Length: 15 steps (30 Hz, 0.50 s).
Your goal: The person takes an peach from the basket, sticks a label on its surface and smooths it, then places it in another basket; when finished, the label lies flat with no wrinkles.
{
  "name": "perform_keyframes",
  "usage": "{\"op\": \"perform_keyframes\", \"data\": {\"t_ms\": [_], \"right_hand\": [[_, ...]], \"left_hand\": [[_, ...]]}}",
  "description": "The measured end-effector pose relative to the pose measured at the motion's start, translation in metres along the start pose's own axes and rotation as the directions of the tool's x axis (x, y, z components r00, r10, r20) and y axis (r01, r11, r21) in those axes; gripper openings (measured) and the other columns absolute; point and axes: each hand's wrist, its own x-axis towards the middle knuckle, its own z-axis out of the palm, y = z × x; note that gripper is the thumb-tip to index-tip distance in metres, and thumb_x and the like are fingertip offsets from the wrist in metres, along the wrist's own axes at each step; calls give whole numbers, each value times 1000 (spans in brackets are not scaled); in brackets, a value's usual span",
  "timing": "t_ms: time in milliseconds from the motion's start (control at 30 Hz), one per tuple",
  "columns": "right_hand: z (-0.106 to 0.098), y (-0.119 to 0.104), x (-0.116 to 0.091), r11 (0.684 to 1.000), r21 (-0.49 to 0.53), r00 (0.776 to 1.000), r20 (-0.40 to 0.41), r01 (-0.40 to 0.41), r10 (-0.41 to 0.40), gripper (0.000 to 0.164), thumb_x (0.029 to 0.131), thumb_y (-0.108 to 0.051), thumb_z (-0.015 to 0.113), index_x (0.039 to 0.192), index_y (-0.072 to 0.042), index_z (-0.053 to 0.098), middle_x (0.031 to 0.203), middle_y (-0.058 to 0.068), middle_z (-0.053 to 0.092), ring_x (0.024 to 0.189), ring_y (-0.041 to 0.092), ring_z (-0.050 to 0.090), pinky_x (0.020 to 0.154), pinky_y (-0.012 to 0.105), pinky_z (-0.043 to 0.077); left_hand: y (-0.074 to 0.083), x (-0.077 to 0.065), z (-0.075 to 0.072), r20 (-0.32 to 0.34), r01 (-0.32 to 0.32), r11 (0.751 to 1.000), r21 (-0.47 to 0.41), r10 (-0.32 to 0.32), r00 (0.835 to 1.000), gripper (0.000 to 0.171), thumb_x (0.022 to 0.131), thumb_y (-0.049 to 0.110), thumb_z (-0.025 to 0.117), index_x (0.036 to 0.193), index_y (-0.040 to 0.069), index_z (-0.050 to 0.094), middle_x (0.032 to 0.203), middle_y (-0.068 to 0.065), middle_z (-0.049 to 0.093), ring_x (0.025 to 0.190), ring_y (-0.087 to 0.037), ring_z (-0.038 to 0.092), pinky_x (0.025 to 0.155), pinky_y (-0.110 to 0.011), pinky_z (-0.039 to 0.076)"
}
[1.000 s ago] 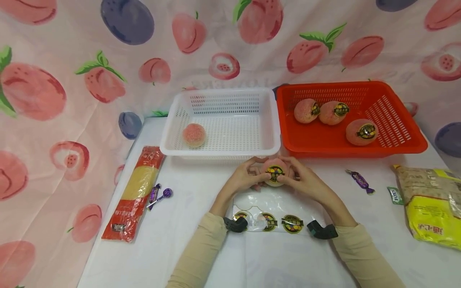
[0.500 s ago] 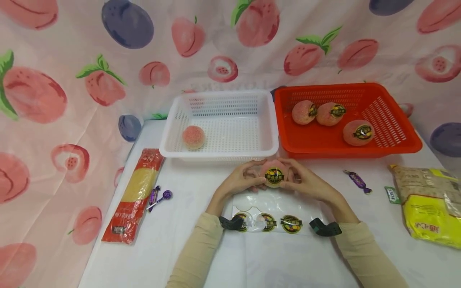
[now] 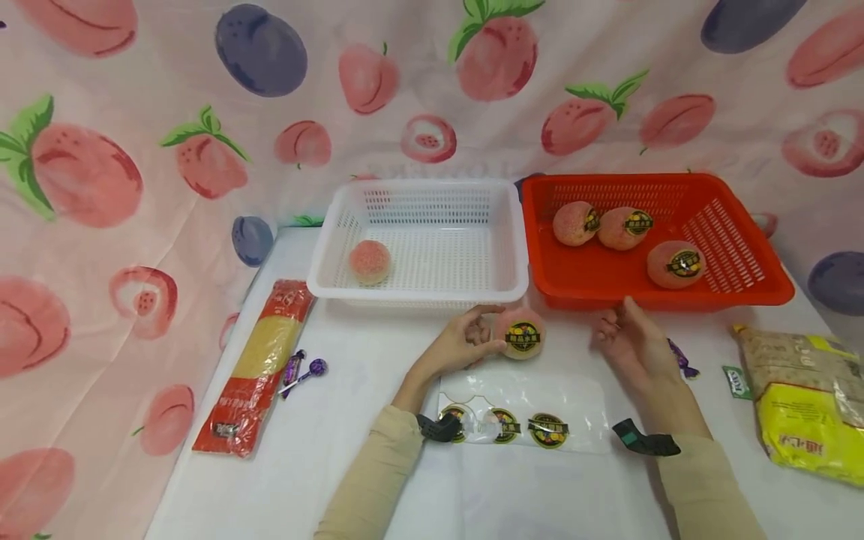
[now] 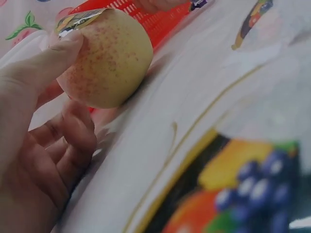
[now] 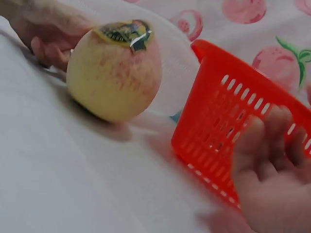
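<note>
A peach [image 3: 518, 321] with a round black-and-gold sticker [image 3: 523, 337] on its side is in front of the white basket. My left hand [image 3: 459, 343] holds it from the left, thumb at the sticker's edge and fingers behind. In the left wrist view, the thumb [image 4: 68, 48] presses on the peach [image 4: 112, 60]. My right hand [image 3: 637, 349], fingers loosely curled and holding nothing, is apart from the peach, in front of the red basket. A clear sheet [image 3: 580, 401] with several fruit stickers lies below the hands.
The white basket [image 3: 418, 294] contains one peach [image 3: 370, 262] without a visible sticker. Three stickered peaches sit in the red basket [image 3: 664, 304]. A red-and-yellow packet [image 3: 259, 367], a lollipop [image 3: 317, 367] and wrapped candies lie left; a yellow bag [image 3: 803, 420] and small green packet [image 3: 736, 382] lie right.
My right hand has let go of the peach and moved right, in front of the red basket. The left hand still holds the peach in about the same place.
</note>
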Motion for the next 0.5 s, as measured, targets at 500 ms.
{"op": "perform_keyframes", "data": {"t_ms": [500], "right_hand": [[25, -33, 5, 715, 328, 695, -653, 617, -301, 53, 71, 6, 58, 115, -20, 43, 121, -7, 49, 117, 10, 44, 99, 25, 35]], "left_hand": [[-6, 1, 23, -118, -19, 989, 144, 36, 992, 68, 76, 36, 67, 133, 19, 34, 127, 2, 43, 112, -11, 46, 85, -30, 48]]}}
